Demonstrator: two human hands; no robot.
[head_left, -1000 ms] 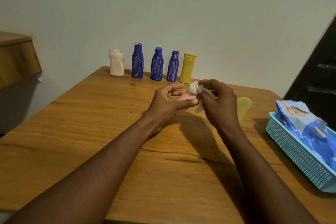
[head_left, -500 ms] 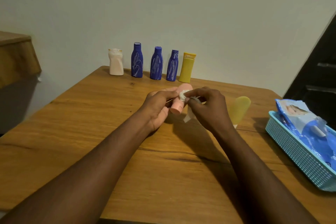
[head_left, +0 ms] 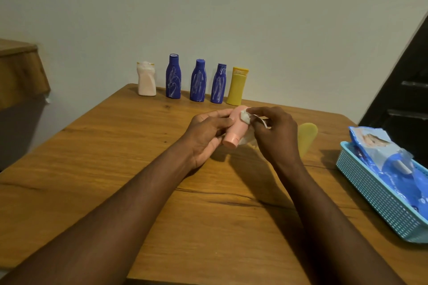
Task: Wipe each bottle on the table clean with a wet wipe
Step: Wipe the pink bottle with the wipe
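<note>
Pink bottle (head_left: 236,127) getting its wipe!
Your left hand (head_left: 206,132) grips it, right hand (head_left: 275,136) pinches the wet wipe (head_left: 246,118) at its far end; roll it as you sweep.

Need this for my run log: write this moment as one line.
phase: wiping | left hand: holds pink bottle | right hand: pinches wet wipe on it | back row: three blue bottles smeared white
</note>
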